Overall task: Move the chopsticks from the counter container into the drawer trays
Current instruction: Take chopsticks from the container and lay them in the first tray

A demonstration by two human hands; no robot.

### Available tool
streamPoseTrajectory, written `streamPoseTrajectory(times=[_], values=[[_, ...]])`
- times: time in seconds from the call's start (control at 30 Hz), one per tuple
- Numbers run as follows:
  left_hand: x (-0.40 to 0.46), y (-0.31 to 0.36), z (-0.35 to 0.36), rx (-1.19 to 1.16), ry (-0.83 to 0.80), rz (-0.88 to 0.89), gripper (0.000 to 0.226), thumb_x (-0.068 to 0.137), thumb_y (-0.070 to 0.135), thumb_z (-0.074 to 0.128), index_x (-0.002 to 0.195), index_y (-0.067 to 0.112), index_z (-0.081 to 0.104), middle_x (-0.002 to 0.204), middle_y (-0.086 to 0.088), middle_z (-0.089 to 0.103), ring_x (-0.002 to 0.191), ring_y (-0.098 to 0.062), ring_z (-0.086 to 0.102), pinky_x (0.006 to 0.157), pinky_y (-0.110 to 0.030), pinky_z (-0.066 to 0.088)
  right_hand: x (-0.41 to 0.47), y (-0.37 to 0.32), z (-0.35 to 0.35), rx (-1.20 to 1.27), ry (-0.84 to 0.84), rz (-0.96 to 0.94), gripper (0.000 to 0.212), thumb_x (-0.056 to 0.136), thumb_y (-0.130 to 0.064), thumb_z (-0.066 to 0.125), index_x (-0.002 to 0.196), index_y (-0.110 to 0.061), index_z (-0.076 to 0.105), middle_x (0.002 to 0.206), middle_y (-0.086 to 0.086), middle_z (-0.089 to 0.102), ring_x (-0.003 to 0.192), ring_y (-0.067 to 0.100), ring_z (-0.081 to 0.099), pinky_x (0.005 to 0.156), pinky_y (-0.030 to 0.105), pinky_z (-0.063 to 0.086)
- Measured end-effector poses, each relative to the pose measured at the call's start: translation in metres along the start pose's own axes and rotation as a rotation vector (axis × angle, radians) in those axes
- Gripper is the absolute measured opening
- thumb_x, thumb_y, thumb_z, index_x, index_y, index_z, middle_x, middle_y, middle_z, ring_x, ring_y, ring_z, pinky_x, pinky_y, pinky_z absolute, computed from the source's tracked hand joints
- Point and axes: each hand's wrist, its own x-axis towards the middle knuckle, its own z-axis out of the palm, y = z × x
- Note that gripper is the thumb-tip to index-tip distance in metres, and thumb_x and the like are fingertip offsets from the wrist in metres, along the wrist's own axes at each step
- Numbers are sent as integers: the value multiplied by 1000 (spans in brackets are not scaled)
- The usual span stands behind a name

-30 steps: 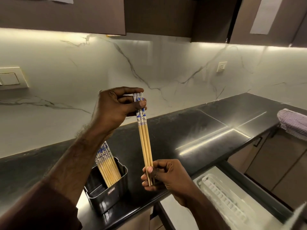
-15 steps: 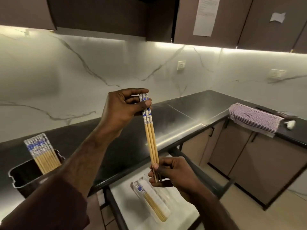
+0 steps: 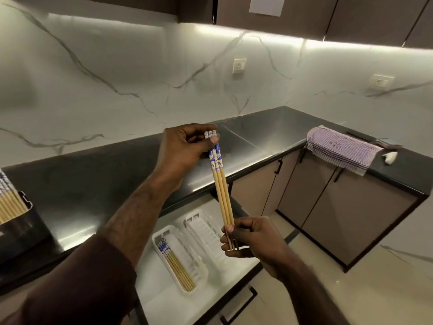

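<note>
1. The left hand (image 3: 185, 146) pinches the top, blue-and-white ends of a small bunch of chopsticks (image 3: 222, 191) between thumb and fingers. The right hand (image 3: 253, 240) pinches the thin bottom ends. The bunch stands almost upright in the air, above the open drawer (image 3: 154, 285).
2. Both hands hold the bunch the same way as half a second ago. The grip looks no different.
3. The view has turned to the right and down since then. The black container (image 3: 21, 221) on the counter (image 3: 98, 184) has slid to the left edge of the picture. More of the drawer shows now.
4. Two white trays lie side by side in the drawer. The left tray (image 3: 199, 273) has a few chopsticks lying flat along its left side. The right tray (image 3: 206, 226) looks bare, but the right hand covers part of it.
5. A striped cloth (image 3: 339, 148) hangs over the counter edge on the right, and it is nearer the middle of the view than before.
6. The container is cut off at the left edge, so only some of its chopsticks (image 3: 9, 202) show.
7. I cannot count the sticks in the held bunch for sure. Three tops show.
8. A small white thing (image 3: 390, 157) lies past the cloth, and I cannot tell what it is.
</note>
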Motion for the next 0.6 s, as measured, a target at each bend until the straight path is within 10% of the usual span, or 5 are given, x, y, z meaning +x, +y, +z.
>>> streamPoseTrajectory(times=[0.6], values=[[-8, -280, -69, -86, 413, -795, 38, 80, 1, 72, 112, 13, 55, 100, -12, 70, 81, -24, 74, 61, -31, 60, 168, 115, 26, -318, -181, 528, 25, 88, -20, 71, 86, 5, 73, 77, 15, 73, 57, 13, 67, 54, 23, 56]])
